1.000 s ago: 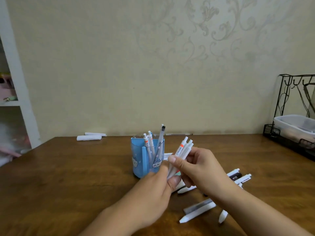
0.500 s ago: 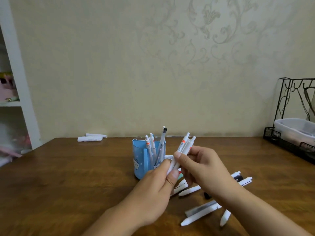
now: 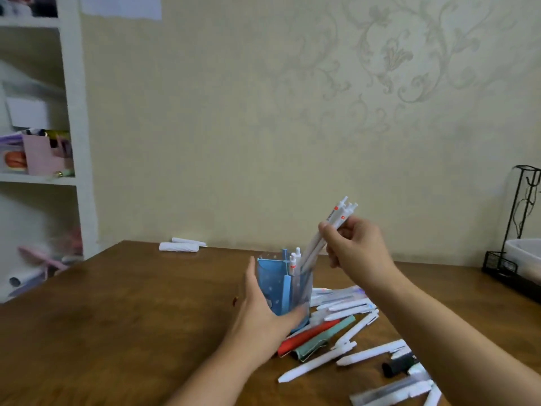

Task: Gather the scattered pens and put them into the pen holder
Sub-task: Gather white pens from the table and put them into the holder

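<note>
**Bundle tipped into the holder, left hand now steadying it**

Half a second ago both your hands met on the bundle of white pens in front of the holder. Now they have parted: your left hand point(image 3: 265, 310) has dropped to the blue pen holder point(image 3: 285, 284) and your right hand point(image 3: 355, 249) has lifted the bundle of white pens point(image 3: 328, 230) up and to the right.

Your left hand cups the holder from the near-left side, fingers fairly straight along its far-left wall, thumb laid across the front near the base. Your right hand pinches the bundle between thumb and curled fingers, high on the barrels; the pens slant down-left, their lower ends inside the holder's rim beside the two white pens point(image 3: 295, 260) standing there.

The holder stands on the wooden table point(image 3: 131, 317). The scattered pens point(image 3: 348, 332), white, red and green, lie just right of it and nearer you.
</note>
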